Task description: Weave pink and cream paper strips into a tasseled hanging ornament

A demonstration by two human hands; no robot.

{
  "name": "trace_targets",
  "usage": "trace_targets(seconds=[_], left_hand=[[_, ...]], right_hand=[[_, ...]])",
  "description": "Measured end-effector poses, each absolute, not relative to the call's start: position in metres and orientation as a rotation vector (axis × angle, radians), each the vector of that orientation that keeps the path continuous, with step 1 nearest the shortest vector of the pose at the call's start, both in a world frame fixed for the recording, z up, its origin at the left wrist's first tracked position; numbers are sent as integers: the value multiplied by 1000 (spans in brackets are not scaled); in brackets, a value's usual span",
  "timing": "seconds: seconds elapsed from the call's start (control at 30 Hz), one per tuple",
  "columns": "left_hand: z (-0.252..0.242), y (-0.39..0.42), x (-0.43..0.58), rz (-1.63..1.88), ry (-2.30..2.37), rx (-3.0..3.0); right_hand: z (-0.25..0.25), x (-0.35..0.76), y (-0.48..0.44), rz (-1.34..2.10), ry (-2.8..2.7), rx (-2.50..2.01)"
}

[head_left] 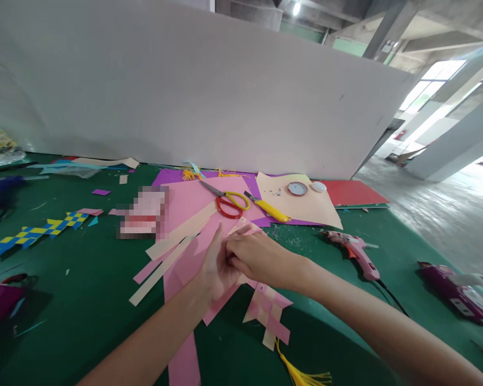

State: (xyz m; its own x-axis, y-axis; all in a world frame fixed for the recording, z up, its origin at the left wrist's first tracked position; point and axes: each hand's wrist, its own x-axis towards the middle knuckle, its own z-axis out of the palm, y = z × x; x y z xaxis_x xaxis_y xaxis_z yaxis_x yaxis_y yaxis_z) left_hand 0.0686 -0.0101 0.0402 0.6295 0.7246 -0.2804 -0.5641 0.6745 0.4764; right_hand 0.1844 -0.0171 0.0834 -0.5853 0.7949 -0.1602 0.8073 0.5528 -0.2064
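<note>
My left hand [217,271] and my right hand [254,256] meet over the pink paper sheets [185,268]. The left thumb points upward, while its other fingers are largely covered by my right hand. My right fingers are curled in against the left palm. Whatever lies between them is hidden. Pink and cream paper shows around the right hand's edges. Just below it lies a woven pink-and-cream paper fish [268,316] with a dark eye dot and a yellow tassel [304,372]. Scissors [229,202] with red and yellow handles rest beyond my hands, beside a yellow utility knife [269,209].
Cut paper strips [173,262] lie left of my hands. A round dish [297,188] sits on cream paper [314,206]. Rightward are a pink glue gun [358,252] and a purple power strip [459,289]. A blue-yellow woven strip [36,233] lies left. A white panel [209,96] stands behind.
</note>
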Motion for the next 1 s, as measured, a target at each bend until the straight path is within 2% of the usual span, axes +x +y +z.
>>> trace_targets(seconds=[0.2,0.33,0.5,0.7,0.87,1.0], left_hand=[[34,-12,68,686,541,394],[35,-7,69,797,571,330],[41,4,66,888,549,304],[36,16,56,1116,706,290],[27,27,50,1251,783,265],[25,30,48,1276,847,293]], right_hand=[[68,181,-25,34,2749,1325],[90,203,-10,-199,2662,1607],[116,276,50,-51,2443,2038],[83,325,111,-47,2216,2235],[54,325,125,-44,2162,2302],[49,328,125,-2,2159,2371]])
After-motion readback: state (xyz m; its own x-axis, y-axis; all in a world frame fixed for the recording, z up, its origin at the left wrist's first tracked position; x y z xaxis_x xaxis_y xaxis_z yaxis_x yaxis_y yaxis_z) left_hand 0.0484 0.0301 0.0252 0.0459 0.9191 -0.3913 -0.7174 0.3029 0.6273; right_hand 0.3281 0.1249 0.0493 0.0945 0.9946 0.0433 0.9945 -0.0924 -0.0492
